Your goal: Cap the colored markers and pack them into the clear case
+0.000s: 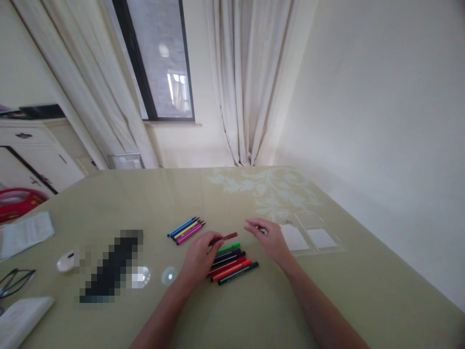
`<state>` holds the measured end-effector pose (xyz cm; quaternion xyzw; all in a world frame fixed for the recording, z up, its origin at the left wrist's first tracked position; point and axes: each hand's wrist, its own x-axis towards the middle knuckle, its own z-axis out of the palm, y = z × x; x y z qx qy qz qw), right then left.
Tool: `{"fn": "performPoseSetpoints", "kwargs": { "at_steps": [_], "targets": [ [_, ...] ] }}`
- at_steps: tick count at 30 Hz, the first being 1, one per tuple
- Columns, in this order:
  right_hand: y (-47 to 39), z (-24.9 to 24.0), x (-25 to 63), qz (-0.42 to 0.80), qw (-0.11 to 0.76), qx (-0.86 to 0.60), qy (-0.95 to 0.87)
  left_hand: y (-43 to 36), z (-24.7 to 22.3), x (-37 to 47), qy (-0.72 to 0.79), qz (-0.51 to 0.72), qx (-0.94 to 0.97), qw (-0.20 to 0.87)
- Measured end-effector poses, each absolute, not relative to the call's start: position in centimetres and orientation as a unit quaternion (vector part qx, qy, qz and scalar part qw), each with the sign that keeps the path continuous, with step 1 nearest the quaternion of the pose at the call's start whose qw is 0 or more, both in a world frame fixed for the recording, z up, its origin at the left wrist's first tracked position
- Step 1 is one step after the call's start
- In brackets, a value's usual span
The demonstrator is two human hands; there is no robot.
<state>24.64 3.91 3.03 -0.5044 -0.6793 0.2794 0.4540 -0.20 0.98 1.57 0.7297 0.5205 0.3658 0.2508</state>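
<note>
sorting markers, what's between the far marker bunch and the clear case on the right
In the head view, the red marker tip in the left hand, then the right hand.

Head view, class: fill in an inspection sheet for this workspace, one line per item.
Surface: olive table with a pale leaf print.
Job's things: brown-red marker in the left hand; small marker in the right hand; marker row beneath; second bundle behind.
Clutter: clear case, glasses, papers, a blurred-out object.
Hands: both closed on markers.
Cables: nothing seen.
Surroundings: window, curtains, white cabinet.
</note>
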Motion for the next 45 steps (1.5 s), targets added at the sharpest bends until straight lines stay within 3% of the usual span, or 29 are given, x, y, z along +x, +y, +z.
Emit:
{"fn": "performPoseSetpoints", "kwargs": {
  "at_steps": [3,6,9,12,19,23,28,39,45],
  "targets": [
    [4.6,3.0,26.4,0.157,0.430,-0.543,-0.704,1.2,0.9,-0.6,0.538,0.334,0.738,0.232],
    [5.0,2.7,27.4,0.074,0.318,-0.555,-0.766,1.2,0.4,-0.7,0.536,0.306,0.755,0.222],
    [4.9,2.5,27.3,0.042,0.225,-0.566,-0.792,1.0,0.5,-0.7,0.527,0.286,0.770,0.220],
    [4.7,2.2,27.0,0.051,0.194,-0.569,-0.798,0.9,0.7,-0.7,0.515,0.277,0.779,0.225],
    [4.7,1.9,26.9,0.062,0.193,-0.563,-0.801,1.7,0.5,-1.9,0.554,0.283,0.758,0.196],
    [4.7,1.8,26.8,0.058,0.200,-0.556,-0.804,2.8,0.5,-4.6,0.641,0.327,0.690,0.084],
    [4.6,2.0,26.4,0.052,0.209,-0.546,-0.810,3.2,0.4,-8.1,0.760,0.224,0.608,-0.053],
    [4.3,2.2,25.7,0.050,0.232,-0.533,-0.812,3.5,0.0,-9.2,0.767,0.229,0.599,-0.010],
    [4.0,2.5,25.1,0.090,0.276,-0.517,-0.806,3.7,0.9,-7.3,0.656,0.396,0.641,0.034]
  ]
}}
